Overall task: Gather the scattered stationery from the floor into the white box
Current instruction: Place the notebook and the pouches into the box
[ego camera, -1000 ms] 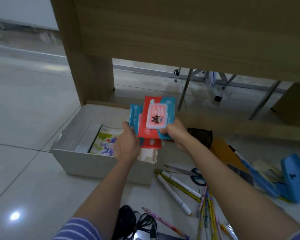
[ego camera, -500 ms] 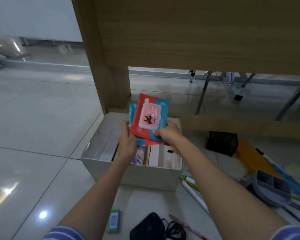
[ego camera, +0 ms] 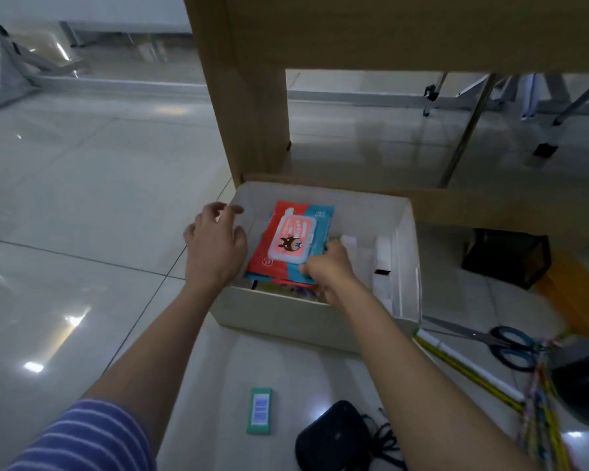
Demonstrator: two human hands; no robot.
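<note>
Red-blue packs [ego camera: 291, 246] going into white box [ego camera: 320, 326]; right hand [ego camera: 327, 270] pinches near edge, left hand [ego camera: 215, 246] spread, empty. Next: release, fetch floor items.

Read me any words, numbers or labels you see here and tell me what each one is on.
"50": on the blue top corner of the wipes pack lying in the white box; faint, so not certain.
Lettering on the pack's pink lid above the cartoon animal: too blurred to read.
Barcode on the small green packet on the floor: bars show, no digits readable.
Nothing else legible.
</note>
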